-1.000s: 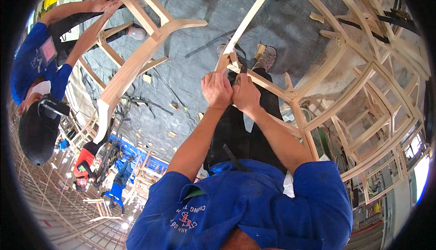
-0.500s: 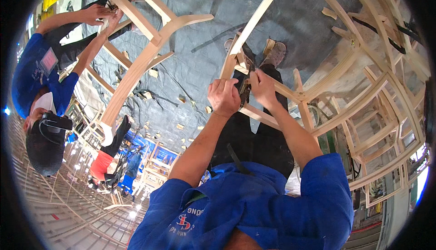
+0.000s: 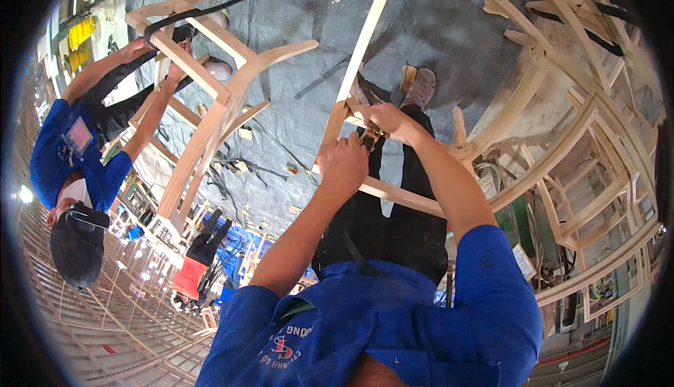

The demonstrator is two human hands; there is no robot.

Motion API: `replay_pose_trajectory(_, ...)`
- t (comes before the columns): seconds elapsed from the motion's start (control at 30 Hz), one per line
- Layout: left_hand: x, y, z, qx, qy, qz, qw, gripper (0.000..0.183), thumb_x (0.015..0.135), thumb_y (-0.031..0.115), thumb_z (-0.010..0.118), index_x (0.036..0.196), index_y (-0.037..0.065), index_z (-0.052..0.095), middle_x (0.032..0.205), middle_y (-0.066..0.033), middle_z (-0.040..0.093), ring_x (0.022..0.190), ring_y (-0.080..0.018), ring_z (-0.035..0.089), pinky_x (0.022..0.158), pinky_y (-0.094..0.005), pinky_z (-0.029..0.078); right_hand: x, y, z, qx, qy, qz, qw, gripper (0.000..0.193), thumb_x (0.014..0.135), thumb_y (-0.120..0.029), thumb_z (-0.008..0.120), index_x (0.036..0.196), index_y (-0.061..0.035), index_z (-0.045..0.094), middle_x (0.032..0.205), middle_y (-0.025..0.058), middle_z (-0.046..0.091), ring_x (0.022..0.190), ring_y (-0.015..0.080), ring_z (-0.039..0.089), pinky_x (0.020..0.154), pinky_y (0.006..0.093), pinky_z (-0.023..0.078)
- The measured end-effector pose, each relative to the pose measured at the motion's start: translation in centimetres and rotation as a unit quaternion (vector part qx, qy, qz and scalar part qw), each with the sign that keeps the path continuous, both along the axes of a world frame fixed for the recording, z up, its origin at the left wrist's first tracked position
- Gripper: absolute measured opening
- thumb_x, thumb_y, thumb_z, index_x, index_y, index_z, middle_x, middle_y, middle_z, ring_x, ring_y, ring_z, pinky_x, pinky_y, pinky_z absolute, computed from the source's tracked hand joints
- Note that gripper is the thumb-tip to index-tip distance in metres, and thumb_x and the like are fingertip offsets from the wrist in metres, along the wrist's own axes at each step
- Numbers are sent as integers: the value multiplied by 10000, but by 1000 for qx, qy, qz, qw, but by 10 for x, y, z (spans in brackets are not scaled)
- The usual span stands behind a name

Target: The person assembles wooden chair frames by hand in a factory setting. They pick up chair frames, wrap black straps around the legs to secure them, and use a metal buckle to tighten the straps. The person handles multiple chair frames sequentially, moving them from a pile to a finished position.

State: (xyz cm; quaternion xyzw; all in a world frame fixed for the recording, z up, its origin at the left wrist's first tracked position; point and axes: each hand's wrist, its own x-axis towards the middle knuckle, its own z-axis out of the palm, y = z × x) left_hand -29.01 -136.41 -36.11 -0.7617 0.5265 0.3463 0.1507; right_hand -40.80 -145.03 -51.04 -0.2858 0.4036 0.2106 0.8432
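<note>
Both hands work the pale bare-wood chair frame point(image 3: 365, 106) over the grey tarp floor point(image 3: 295, 57): left hand point(image 3: 342, 164) clenched on its rail, right hand point(image 3: 386, 116) pinching a small metal fitting point(image 3: 370, 136) there. Seemingly mid-fastening; steady alignment matters next.

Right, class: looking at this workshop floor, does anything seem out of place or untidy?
Yes. Small wood offcuts lie scattered on the dark floor covering between the two pale wooden chair frames, beside loose dark straps. They look like trip hazards underfoot.

Yellow sign point(image 3: 78, 34), perhaps rectangular, at upper left; co-worker's pale chest badge point(image 3: 77, 136).
</note>
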Motion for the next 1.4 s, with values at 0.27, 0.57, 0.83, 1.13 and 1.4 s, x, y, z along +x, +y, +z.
replay_pose_trajectory(0.27,-11,-9,-23,204,36,53,977,436,891,237,588,1284,49,576,925,-250,721,892,-427,712,805,-554,538,-35,10,42,-283,27,-29,958,351,878,-253,759,1122,-65,590,1107,117,631,1062,273,607,811,444,512)
replay_pose_trajectory(0.57,-10,-7,-17,146,49,77,985,510,893,180,537,1396,128,468,929,-197,735,891,-408,711,798,-560,521,-36,11,73,-472,-60,146,867,532,772,-186,765,1226,-69,512,1117,207,518,1060,429,588,844,535,517)
replay_pose_trajectory(0.83,-15,-5,-20,130,41,111,984,530,867,179,554,1379,110,439,893,-269,708,862,-464,690,820,-596,510,-25,4,54,-482,-112,195,847,517,769,-155,737,1202,12,508,1110,247,541,1038,437,622,830,529,530)
replay_pose_trajectory(1.13,-20,-15,-14,145,41,109,983,470,890,171,547,1341,72,459,829,-263,699,824,-464,687,767,-608,500,-14,-1,16,-404,-234,190,863,431,771,-161,725,1088,43,516,1129,242,505,1038,433,584,852,487,506)
replay_pose_trajectory(1.4,-12,4,20,11,42,-34,999,443,855,119,600,1282,25,526,904,-157,684,935,-325,614,904,-449,404,-9,-8,51,-479,-155,254,826,382,793,-152,706,1103,31,579,1116,232,589,930,419,660,766,539,549)
